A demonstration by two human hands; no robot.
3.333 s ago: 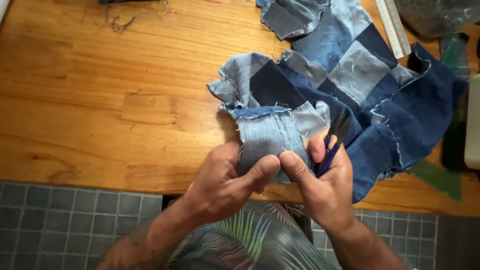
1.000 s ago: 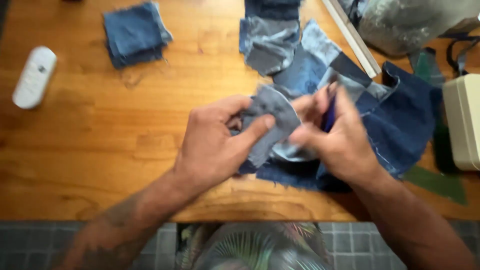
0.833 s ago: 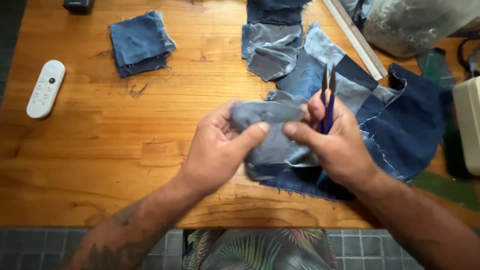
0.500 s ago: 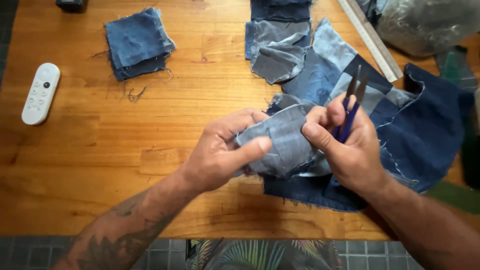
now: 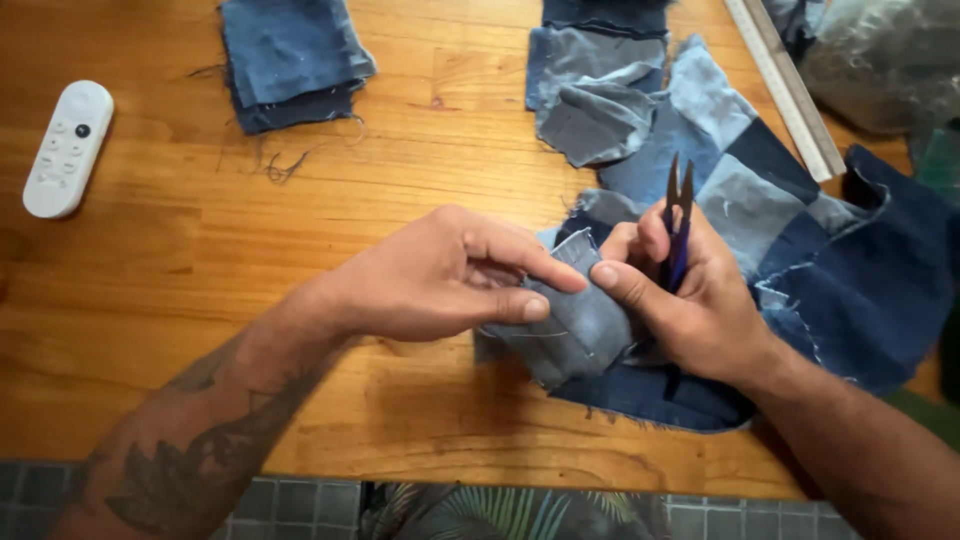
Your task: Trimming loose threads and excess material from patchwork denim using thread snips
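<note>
My left hand (image 5: 440, 275) pinches a folded grey-blue denim patch (image 5: 575, 325) between thumb and fingers. My right hand (image 5: 695, 300) grips the same patch with thumb and forefinger and also holds small blue-handled thread snips (image 5: 678, 225), their dark blades pointing up and away. The patch belongs to a denim patchwork piece (image 5: 800, 240) of light and dark blue squares that spreads to the right across the wooden table (image 5: 200, 300).
A stack of cut denim squares (image 5: 290, 55) lies at the far left, with loose threads (image 5: 280, 165) below it. A white remote control (image 5: 68, 148) rests at the left edge. A long ruler (image 5: 785, 85) and a clear plastic bag (image 5: 885, 60) lie at the far right.
The view has shifted over the table, bringing the remote and denim stack into sight. Both hands have kept hold of the patch, turning and folding it; the snips stay in my right hand.
</note>
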